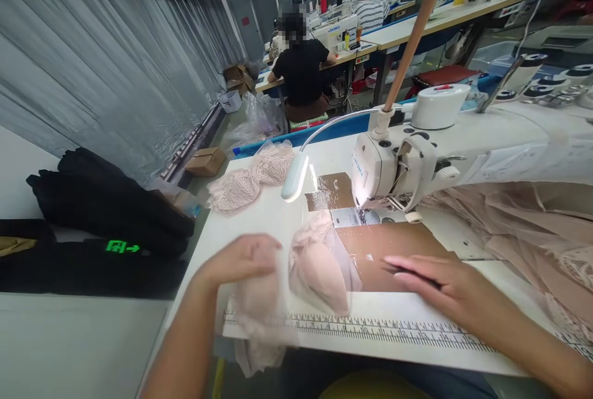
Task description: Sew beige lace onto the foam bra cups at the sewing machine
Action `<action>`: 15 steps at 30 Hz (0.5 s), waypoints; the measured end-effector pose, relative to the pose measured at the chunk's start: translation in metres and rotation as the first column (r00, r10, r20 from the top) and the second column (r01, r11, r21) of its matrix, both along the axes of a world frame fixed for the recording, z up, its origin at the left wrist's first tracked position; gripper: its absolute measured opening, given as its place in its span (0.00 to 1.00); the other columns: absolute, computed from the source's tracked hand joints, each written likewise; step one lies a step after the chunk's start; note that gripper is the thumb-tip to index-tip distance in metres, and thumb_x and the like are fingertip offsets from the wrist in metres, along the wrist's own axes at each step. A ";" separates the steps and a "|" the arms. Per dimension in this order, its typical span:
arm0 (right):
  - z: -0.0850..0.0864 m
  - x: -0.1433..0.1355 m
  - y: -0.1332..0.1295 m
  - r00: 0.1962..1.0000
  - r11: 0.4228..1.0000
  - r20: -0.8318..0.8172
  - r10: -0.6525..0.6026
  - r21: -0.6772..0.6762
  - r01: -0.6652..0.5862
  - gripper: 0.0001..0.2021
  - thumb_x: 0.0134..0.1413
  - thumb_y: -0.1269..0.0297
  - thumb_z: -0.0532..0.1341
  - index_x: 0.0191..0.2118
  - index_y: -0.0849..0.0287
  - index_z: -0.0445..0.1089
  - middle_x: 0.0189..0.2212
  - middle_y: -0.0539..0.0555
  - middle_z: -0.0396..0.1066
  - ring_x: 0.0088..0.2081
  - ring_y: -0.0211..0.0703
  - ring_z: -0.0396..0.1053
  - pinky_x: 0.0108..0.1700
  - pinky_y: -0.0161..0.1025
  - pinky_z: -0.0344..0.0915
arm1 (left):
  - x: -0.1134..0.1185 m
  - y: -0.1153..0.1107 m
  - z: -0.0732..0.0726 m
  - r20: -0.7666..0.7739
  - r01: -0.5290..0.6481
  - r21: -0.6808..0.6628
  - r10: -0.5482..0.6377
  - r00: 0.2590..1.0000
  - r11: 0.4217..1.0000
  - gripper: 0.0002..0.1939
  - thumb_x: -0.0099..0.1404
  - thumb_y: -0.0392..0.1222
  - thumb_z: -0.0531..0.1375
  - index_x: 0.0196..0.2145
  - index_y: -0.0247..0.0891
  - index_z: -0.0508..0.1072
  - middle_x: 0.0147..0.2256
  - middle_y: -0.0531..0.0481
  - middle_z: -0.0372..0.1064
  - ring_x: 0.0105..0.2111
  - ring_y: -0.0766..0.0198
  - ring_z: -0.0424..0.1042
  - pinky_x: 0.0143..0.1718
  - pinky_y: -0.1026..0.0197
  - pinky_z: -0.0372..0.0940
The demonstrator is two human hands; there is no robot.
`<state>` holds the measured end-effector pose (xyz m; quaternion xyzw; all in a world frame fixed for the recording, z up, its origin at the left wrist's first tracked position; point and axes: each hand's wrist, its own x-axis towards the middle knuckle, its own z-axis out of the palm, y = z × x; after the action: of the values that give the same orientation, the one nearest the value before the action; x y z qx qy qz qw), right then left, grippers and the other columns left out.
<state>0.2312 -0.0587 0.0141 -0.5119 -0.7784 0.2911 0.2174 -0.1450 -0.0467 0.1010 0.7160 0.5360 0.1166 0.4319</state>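
My left hand (248, 257), smeared by motion, grips a sheer beige piece of fabric (259, 300) that hangs down past the table's front edge. Beside it on the table lies a beige lace bra cup (319, 263) with pale mesh along its right side. My right hand (438, 281) rests over the brown plate (393, 244) in front of the needle, its fingers closed around a slim dark tool (414, 273) whose kind I cannot make out. Behind both hands stands the white sewing machine (384, 170), its needle area lit.
Further lace cups (250, 176) lie at the table's back left. A small lamp (295, 178) on a bendy neck hangs over the table. Beige mesh fabric (519, 232) is heaped on the right. A printed ruler (370, 327) runs along the front edge. A person (303, 65) sits beyond.
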 end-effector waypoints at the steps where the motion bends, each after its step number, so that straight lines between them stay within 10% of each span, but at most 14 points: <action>1: -0.008 0.017 0.002 0.988 0.987 0.108 -0.111 0.128 0.097 0.20 0.58 0.48 0.53 0.50 0.47 0.71 0.46 0.54 0.73 0.45 0.57 0.70 0.46 0.53 0.65 | -0.009 0.004 0.000 -0.137 -0.099 0.164 0.122 0.983 0.982 0.23 0.60 0.45 0.59 0.52 0.35 0.69 0.50 0.41 0.68 0.50 0.44 0.66 0.53 0.45 0.60; 4: -0.019 0.057 0.007 0.948 0.919 0.202 -0.248 0.358 0.164 0.21 0.55 0.49 0.50 0.41 0.54 0.75 0.44 0.62 0.72 0.48 0.68 0.66 0.52 0.66 0.57 | -0.009 0.005 -0.006 -0.337 -0.066 0.487 0.257 0.906 0.871 0.27 0.63 0.43 0.56 0.59 0.37 0.61 0.60 0.41 0.55 0.60 0.44 0.53 0.60 0.41 0.49; 7: -0.014 0.064 0.002 0.957 0.914 0.126 -0.261 0.351 0.203 0.19 0.54 0.50 0.50 0.37 0.53 0.74 0.45 0.62 0.70 0.52 0.68 0.63 0.57 0.65 0.52 | 0.026 -0.009 -0.019 -0.355 0.186 0.423 -0.026 0.934 0.887 0.27 0.64 0.44 0.58 0.60 0.47 0.59 0.63 0.49 0.50 0.62 0.51 0.49 0.63 0.46 0.48; 10: -0.008 0.045 -0.011 0.955 0.946 -0.002 -0.298 0.129 0.296 0.16 0.56 0.50 0.54 0.43 0.47 0.72 0.51 0.54 0.69 0.54 0.59 0.63 0.53 0.55 0.62 | 0.067 -0.021 -0.039 -0.314 0.337 0.361 -0.227 0.922 0.870 0.22 0.62 0.40 0.61 0.54 0.46 0.66 0.58 0.47 0.58 0.57 0.49 0.56 0.56 0.48 0.57; 15: -0.008 -0.004 -0.034 0.882 0.873 -0.361 -0.303 -0.477 0.105 0.29 0.49 0.42 0.60 0.51 0.57 0.68 0.47 0.60 0.70 0.42 0.51 0.71 0.37 0.41 0.70 | 0.092 -0.026 -0.056 -0.145 0.041 0.366 0.013 0.989 0.930 0.10 0.69 0.37 0.52 0.37 0.38 0.73 0.33 0.48 0.66 0.34 0.61 0.65 0.34 0.60 0.61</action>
<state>0.2275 -0.0924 0.0065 -0.5530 -0.5649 0.5399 0.2892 -0.0533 -0.0726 0.0450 0.7945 0.5295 0.1594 0.2508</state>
